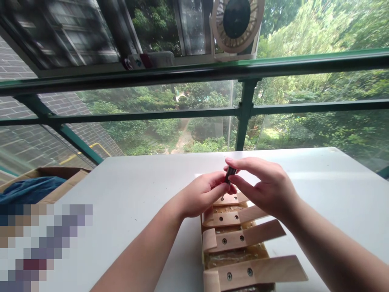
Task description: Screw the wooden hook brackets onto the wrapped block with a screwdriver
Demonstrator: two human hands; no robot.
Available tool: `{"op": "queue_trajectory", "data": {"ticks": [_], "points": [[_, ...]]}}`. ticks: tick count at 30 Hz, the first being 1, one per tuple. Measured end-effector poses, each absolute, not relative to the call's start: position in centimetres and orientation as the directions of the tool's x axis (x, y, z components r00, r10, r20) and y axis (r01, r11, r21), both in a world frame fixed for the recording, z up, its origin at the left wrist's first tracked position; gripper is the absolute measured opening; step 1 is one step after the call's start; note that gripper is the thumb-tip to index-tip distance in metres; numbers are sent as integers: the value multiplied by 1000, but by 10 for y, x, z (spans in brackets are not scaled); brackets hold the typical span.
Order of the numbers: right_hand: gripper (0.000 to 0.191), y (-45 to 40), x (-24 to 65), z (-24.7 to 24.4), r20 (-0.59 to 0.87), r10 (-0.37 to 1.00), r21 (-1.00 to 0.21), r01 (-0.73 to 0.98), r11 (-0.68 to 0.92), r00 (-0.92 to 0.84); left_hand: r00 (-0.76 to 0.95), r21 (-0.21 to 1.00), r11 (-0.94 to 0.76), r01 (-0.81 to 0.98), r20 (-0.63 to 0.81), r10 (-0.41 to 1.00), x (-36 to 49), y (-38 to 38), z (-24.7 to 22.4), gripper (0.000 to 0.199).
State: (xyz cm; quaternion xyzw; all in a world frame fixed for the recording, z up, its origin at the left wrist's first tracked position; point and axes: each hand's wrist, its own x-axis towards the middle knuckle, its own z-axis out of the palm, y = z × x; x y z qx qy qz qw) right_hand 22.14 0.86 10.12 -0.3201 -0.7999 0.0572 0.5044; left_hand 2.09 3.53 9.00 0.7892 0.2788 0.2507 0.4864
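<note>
A small dark cylindrical object [230, 174] is pinched between both hands above the far end of a row of wooden pieces. My left hand [206, 190] grips its lower part from the left. Thumb and fingers of my right hand [264, 182] close on it from the right. Below and nearer to me, several pale wooden strips [264, 235], each with two screws, lie crosswise on a long block [237, 259] with a brownish, glossy surface. The screw at the farthest strip shows just under my left fingers.
The white table [136, 194] extends to both sides. An open cardboard box [69, 182] with blue cloth [33, 194] stands at the left. Beyond the table runs a green railing [152, 117], with a round fan [237, 24] above it.
</note>
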Motion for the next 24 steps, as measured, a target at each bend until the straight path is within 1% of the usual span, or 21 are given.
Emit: {"op": "queue_trajectory", "data": {"ticks": [1,4,5,8,12,17,24], "points": [[36,8,221,102,770,570,-415,455,788,-285,706,923,-342,176,124,697,23,35,88,33],[37,7,221,102,768,570,-421,441,793,-292,652,959,-265,100,138,746,28,36,80,44],[37,7,221,102,765,572,-426,432,795,-296,639,965,-249,79,143,756,29,37,77,46],[37,7,222,103,759,574,-436,416,798,-308,632,975,-219,30,151,760,30,38,73,38],[30,7,223,105,785,542,-398,426,812,-299,661,982,-188,-18,153,735,27,39,74,27],[22,8,223,107,797,531,-391,423,817,-287,694,978,-205,45,117,710,24,38,80,27],[29,9,224,104,787,537,-398,414,819,-305,719,928,-333,169,115,685,19,39,85,26]]}}
